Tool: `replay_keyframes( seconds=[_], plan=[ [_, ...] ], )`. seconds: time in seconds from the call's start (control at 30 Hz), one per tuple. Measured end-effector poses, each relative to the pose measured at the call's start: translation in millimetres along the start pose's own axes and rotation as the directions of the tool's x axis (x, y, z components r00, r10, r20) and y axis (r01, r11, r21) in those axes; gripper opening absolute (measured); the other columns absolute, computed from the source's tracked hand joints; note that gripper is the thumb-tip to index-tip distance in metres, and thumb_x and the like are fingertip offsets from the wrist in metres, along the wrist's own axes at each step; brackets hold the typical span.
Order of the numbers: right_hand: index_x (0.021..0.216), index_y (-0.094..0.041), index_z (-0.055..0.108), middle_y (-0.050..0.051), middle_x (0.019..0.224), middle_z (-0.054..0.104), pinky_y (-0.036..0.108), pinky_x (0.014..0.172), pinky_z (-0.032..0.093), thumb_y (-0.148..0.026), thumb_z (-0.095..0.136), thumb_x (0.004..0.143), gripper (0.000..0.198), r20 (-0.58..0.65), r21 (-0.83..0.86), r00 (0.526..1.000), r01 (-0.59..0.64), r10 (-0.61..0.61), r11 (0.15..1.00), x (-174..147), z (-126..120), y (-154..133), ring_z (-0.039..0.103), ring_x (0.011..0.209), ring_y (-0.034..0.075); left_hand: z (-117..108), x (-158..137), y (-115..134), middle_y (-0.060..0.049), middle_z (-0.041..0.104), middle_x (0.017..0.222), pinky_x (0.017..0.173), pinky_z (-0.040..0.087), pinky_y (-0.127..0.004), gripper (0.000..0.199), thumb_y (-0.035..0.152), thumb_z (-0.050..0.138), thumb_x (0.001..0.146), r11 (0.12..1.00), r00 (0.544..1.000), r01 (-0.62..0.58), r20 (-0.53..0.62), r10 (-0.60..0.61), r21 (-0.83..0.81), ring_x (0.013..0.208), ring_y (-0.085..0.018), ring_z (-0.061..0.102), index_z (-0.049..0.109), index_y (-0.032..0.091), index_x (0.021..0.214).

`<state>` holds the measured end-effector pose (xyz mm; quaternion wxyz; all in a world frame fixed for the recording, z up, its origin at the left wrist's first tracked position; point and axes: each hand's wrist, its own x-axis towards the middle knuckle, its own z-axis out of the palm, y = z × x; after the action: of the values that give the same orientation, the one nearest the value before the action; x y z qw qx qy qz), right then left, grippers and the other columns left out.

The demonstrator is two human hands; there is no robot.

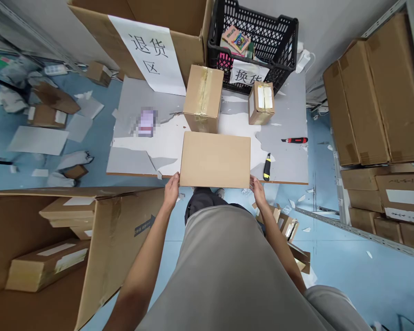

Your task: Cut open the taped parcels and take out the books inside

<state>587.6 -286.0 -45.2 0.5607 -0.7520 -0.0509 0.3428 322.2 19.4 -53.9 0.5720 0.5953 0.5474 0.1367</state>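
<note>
A flat brown cardboard box [215, 158] is at the table's front edge, between my two hands. My left hand [172, 187] grips its lower left corner, and my right hand [258, 191] has its fingers at the lower right corner. Just behind it stands a taller taped carton [203, 99]. Farther right sits a small taped box [261, 103] with a white label. Two utility knives lie to the right of the flat box: a black and yellow one [267, 167] and a red and black one [294, 140].
On the table [131, 158], a big open carton [193, 50] with a paper sign and a black plastic crate [279, 50] stand at the back. A large open box [124, 230] holding cartons is at lower left. Shelves with boxes [376, 101] line the right. Scraps litter the blue floor.
</note>
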Motion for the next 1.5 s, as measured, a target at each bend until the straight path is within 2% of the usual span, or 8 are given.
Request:
replay_keyframes(
  seconds=[0.17,0.3,0.5,0.67,0.9,1.1,1.23,1.5],
  plan=[
    [0.123,-0.023,0.083,0.015,0.13,0.083,0.06,0.119,0.057,-0.073,0.076,0.079,0.067,0.021,-0.088,0.999,0.041,-0.039,0.995,-10,2,18,0.076,0.124,0.036,3,-7,-8,-0.02,0.081,0.136,0.124,0.053,-0.054,0.049,0.035,0.066,0.082,0.999,0.999,0.03,-0.013,-0.03,0.035,0.134,-0.039,0.073,0.08,0.011,0.122],
    [0.114,-0.021,0.085,0.013,0.119,0.083,0.053,0.11,0.063,-0.072,0.078,0.082,0.061,0.072,-0.118,0.989,0.137,-0.129,0.983,-18,3,0,0.076,0.116,0.034,-1,-13,5,-0.016,0.083,0.128,0.121,0.055,-0.052,0.046,0.032,0.069,0.077,0.999,1.0,-0.018,-0.008,0.018,0.05,0.132,-0.037,0.073,0.08,0.014,0.118],
    [0.127,-0.019,0.087,0.012,0.114,0.077,0.046,0.104,0.063,-0.077,0.073,0.095,0.067,-0.051,-0.225,0.94,0.319,-0.338,0.921,-11,-4,-71,0.071,0.109,0.029,-15,-20,78,-0.015,0.08,0.132,0.11,0.063,-0.043,0.052,0.051,0.073,0.093,0.942,0.938,-0.321,-0.104,0.33,0.094,0.122,-0.03,0.076,0.081,0.014,0.129],
    [0.127,-0.018,0.088,0.009,0.101,0.074,0.043,0.1,0.06,-0.078,0.06,0.105,0.069,-0.103,-0.364,0.885,0.391,-0.453,0.846,15,3,-115,0.067,0.099,0.026,-11,-13,132,-0.015,0.083,0.129,0.113,0.059,-0.041,0.06,0.06,0.067,0.102,0.905,0.889,-0.385,-0.192,0.416,0.179,0.12,-0.03,0.076,0.082,0.012,0.133],
    [0.128,-0.018,0.087,0.014,0.109,0.076,0.039,0.098,0.061,-0.071,0.057,0.106,0.064,-0.123,-0.402,0.882,0.375,-0.455,0.835,38,22,-111,0.07,0.104,0.026,-4,2,141,-0.021,0.081,0.138,0.108,0.06,-0.042,0.06,0.051,0.063,0.104,0.919,0.924,-0.325,-0.131,0.359,0.225,0.113,-0.03,0.078,0.079,0.007,0.14],
    [0.122,-0.013,0.084,0.019,0.122,0.082,0.043,0.101,0.061,-0.071,0.065,0.099,0.066,-0.219,-0.266,0.894,0.33,-0.391,0.906,46,-4,-100,0.074,0.109,0.029,3,-48,171,-0.021,0.078,0.143,0.118,0.057,-0.05,0.07,0.055,0.062,0.109,0.886,0.921,-0.341,-0.077,0.381,0.314,0.125,-0.035,0.078,0.063,0.009,0.161],
    [0.105,-0.015,0.079,0.016,0.107,0.082,0.043,0.095,0.06,-0.083,0.061,0.093,0.072,-0.372,-0.285,0.861,0.249,-0.347,0.925,58,-50,-90,0.072,0.101,0.029,26,-106,202,-0.014,0.07,0.161,0.125,0.054,-0.053,0.066,0.062,0.057,0.114,0.804,0.861,-0.507,0.13,0.492,0.311,0.147,-0.037,0.068,0.062,0.019,0.163],
    [0.065,-0.029,0.043,-0.005,0.063,0.04,0.03,0.062,0.036,-0.087,0.049,0.092,0.064,-0.442,-0.443,0.853,0.062,-0.278,0.895,71,-90,-95,0.038,0.07,0.016,68,-145,235,-0.022,0.048,0.178,0.136,0.047,-0.051,0.078,0.056,0.047,0.118,0.508,0.564,-0.821,0.51,0.649,0.26,0.168,-0.033,0.045,0.028,0.016,0.183]
  ],
)
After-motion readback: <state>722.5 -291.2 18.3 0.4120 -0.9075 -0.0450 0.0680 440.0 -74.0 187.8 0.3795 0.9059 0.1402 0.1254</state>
